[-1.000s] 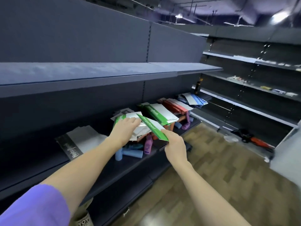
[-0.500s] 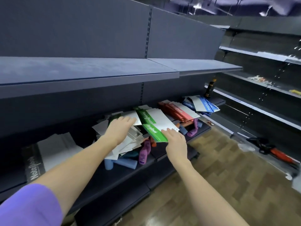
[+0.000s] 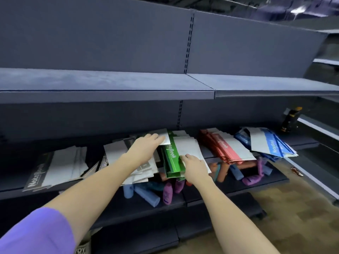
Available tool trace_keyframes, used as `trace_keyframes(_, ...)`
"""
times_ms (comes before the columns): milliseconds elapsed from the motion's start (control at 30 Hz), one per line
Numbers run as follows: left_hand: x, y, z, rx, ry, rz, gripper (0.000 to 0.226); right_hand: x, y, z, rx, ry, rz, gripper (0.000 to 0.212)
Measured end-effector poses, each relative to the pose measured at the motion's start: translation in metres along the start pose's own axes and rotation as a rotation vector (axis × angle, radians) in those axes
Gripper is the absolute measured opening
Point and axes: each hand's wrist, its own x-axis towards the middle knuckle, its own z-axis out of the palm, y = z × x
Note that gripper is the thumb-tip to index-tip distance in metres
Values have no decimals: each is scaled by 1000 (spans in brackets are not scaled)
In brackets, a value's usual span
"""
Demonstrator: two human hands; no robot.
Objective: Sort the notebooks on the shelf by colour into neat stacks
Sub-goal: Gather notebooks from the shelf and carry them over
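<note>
Notebooks lie in piles on a dark shelf (image 3: 302,143). A green stack (image 3: 172,158) sits in the middle, a red stack (image 3: 225,149) to its right, a blue stack (image 3: 271,145) further right. Black-spined notebooks (image 3: 55,165) lie at the left, and a loose grey-white pile (image 3: 128,158) lies beside the green one. My left hand (image 3: 145,149) reaches flat over the loose pile, its fingers touching a white cover at the back. My right hand (image 3: 194,165) rests on the front of the green stack's top notebook, fingers laid over the cover.
On the lower shelf (image 3: 201,200) lie several plastic bottles: blue (image 3: 146,196), purple (image 3: 167,192) and brown (image 3: 222,171). An upper shelf (image 3: 110,85) overhangs the notebooks. A dark bottle (image 3: 291,120) stands at the far right. Wooden floor (image 3: 293,217) lies below right.
My right hand carried a green notebook to the right and laid it on the green stack. My left hand stayed on the loose pile. The view turned left and closer.
</note>
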Motion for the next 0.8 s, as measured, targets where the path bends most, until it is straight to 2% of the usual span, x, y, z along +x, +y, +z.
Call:
trace_keyframes(133,17,49,2,37,-27,16,73,9,31,-8,121,-35,-76,53)
trace_keyframes(267,30,89,19,41,-101,21,64,13,68,-9,229,10,25,51)
trace_keyframes(367,37,109,35,-6,-226,0,40,12,90,-15,267,-6,34,54)
trace_keyframes(400,39,113,42,-22,-260,7,43,13,96,-17,283,-14,28,55)
trace_keyframes(467,41,116,53,-26,-298,18,62,17,103,-21,318,-12,7,54)
trace_keyframes(533,42,116,59,-50,-290,7,69,24,105,-21,344,-5,-13,52)
trace_keyframes(667,39,112,57,-166,-271,-40,66,36,90,-19,344,10,-67,48)
trace_keyframes(800,16,83,54,-253,-112,-225,58,49,55,-15,366,40,-164,47)
